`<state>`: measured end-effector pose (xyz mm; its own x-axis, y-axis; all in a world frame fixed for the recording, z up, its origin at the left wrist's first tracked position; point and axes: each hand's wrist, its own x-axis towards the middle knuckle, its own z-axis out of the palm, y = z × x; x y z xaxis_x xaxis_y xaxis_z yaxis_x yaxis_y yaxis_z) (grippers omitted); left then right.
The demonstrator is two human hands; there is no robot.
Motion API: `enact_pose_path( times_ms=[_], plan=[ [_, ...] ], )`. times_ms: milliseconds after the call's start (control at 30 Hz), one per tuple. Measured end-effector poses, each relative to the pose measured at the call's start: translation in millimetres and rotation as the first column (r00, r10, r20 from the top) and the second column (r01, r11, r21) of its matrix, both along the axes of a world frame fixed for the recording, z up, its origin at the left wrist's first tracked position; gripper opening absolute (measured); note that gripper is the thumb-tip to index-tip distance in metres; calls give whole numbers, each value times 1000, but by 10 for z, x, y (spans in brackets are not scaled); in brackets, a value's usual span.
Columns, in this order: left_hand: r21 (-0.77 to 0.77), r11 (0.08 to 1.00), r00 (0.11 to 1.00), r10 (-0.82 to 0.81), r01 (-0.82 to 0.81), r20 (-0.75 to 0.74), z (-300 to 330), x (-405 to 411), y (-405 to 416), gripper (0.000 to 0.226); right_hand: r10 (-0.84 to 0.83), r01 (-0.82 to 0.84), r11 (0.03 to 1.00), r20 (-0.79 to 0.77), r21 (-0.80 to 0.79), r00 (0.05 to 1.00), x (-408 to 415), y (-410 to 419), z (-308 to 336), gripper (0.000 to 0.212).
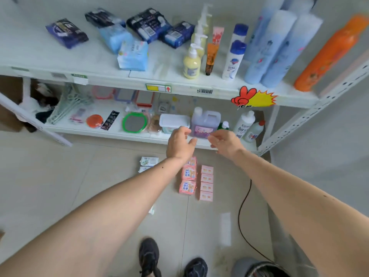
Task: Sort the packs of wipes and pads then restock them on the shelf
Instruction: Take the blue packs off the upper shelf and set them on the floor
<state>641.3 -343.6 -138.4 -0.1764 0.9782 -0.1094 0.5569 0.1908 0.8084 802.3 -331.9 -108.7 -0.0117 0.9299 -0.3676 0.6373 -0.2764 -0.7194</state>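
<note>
Pink film packs (187, 179), soft and crinkled, lie in a column on the pale floor tiles (99, 176), long axis of the column running away from the feet toward the shelf; just beside them, to the right, a second column of flat pale-pink boxes (206, 182). Two whitish-green packs (149, 161) sit apart, left of the forearm. Head view only. Left hand (180, 144) hangs over the far end of the pink column, fingers loose and spread, holding nothing. Right hand (224, 141) level with it, fingers loosely curled, also nothing in it. Both hover in front of the lower shelf edge (119, 134); packs lie below and toward the body from both palms. Left hand is nearer the film packs, right nearer the boxes, so a downward reach, each to its own column, looks likely. Upper shelf (60, 62) of painted white metal already carries glossy dark-blue packs (148, 24) and light-blue packs (133, 55), lying loosely, beside rigid plastic bottles (191, 63).
</note>
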Motion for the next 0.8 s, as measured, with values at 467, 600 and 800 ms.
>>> enact_pose_path(
  times_ms=[467,600,800],
  plan=[
    [131,991,998,6,3,-68,1417,-1456,362,32,85,-78,985,-45,151,995,-1250,433,1316,17],
    [136,989,991,-46,63,-124,1628,-2039,535,34,38,-29,988,-58,150,998,-1721,609,1416,34],
    [138,984,974,-79,110,-211,1737,-2773,883,34,-15,26,986,-66,168,998,-2288,865,1534,39]
  ],
)
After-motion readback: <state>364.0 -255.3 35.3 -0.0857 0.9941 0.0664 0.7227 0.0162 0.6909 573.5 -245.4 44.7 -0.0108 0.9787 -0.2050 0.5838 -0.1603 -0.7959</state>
